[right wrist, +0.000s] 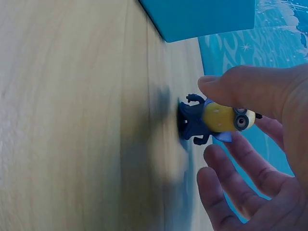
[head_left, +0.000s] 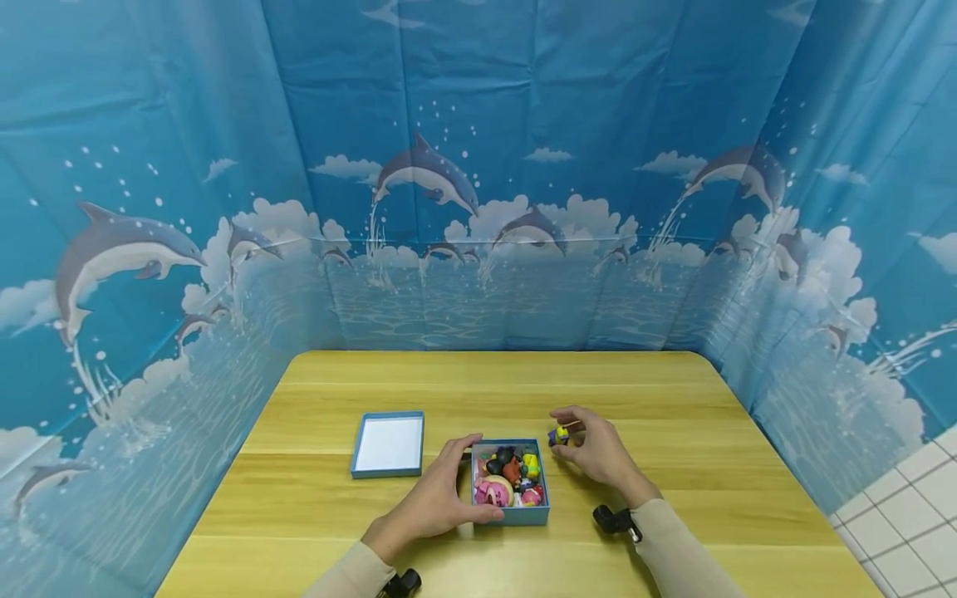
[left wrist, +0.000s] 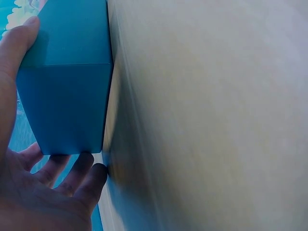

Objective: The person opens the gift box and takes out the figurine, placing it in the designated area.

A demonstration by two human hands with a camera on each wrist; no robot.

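A blue square box [head_left: 510, 515] stands on the table, filled with several small toy figures, among them a pink bear figure [head_left: 492, 492]. My left hand [head_left: 441, 490] grips the box from its left, thumb along the near wall and fingers round the far corner; the left wrist view shows the box [left wrist: 67, 108] between them. Right of the box, a Minion figure [right wrist: 219, 118] with goggles and dark blue clothing stands upright on the table. Around it my right hand [head_left: 598, 448] is spread, thumb on one side and fingers on the other, with a gap beside the figure.
A blue-edged box lid [head_left: 389, 444] lies to the left with its white inside up. The wooden table [head_left: 643, 382] has a dolphin-print curtain [head_left: 478, 291] behind it and at its sides. White floor tiles [head_left: 915, 515] show at the right.
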